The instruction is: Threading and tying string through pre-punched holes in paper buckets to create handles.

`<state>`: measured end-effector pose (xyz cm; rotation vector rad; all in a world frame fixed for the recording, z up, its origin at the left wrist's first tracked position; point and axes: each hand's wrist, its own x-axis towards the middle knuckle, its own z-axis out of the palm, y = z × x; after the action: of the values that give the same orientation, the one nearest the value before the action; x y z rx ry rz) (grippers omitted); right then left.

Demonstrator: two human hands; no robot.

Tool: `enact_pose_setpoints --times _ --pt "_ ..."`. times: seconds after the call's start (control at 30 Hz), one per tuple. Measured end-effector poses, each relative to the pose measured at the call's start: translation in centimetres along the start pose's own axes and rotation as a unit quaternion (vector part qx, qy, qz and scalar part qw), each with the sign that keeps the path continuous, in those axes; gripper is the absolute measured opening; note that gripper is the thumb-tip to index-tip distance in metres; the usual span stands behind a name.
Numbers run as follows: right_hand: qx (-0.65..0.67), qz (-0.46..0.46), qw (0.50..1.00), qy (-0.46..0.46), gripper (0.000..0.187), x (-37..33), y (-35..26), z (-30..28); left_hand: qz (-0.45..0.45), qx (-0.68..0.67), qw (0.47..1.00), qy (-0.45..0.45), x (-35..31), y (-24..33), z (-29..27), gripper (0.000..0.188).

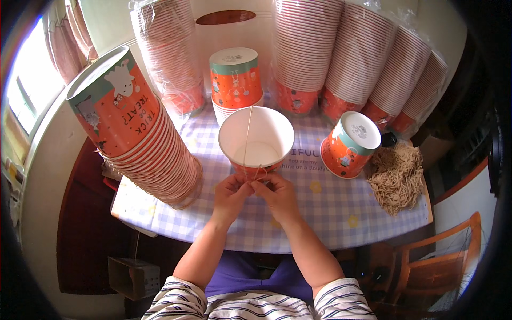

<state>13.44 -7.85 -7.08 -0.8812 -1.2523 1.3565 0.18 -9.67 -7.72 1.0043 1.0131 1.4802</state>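
An orange paper bucket with a white inside [280, 133] stands mouth up on the table in front of me. A thin beige string [246, 138] runs across its mouth from the far rim to the near side. My left hand [229, 196] and my right hand [278, 196] meet at the near side of the bucket, just below its rim. Both are closed, thumbs and fingertips pinching the string, which makes a small loop above the right fingers. Whether it is knotted there I cannot tell.
On the left leans a tall stack of upside-down buckets [146, 144]. Behind is a shorter stack [236, 82]; right, an upside-down bucket [351, 146] beside a heap of beige strings [396, 178]. Plastic-wrapped stacks [306, 53] line the back of the checked tablecloth [320, 229].
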Motion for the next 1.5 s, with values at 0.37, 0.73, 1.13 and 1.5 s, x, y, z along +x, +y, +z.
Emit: enact_pose_setpoints --times 0.37,0.73,1.13,1.5 --pt "-0.005 -0.014 1.0 0.014 0.01 -0.2 -0.1 0.2 -0.031 -0.019 0.999 -0.029 0.1 0.3 -0.4 0.006" --pt "0.04 -0.032 0.998 0.04 0.01 -0.3 -0.9 0.3 0.04 0.116 0.989 0.085 0.7 -0.3 -0.8 0.004" --pt "0.047 0.006 0.996 0.072 0.016 0.8 0.1 0.1 0.429 0.388 0.803 0.145 -0.8 0.4 1.0 0.021" --pt "0.125 0.071 0.989 0.036 0.016 0.9 0.1 -0.9 0.3 0.362 0.881 0.056 -0.4 0.4 2.3 0.015"
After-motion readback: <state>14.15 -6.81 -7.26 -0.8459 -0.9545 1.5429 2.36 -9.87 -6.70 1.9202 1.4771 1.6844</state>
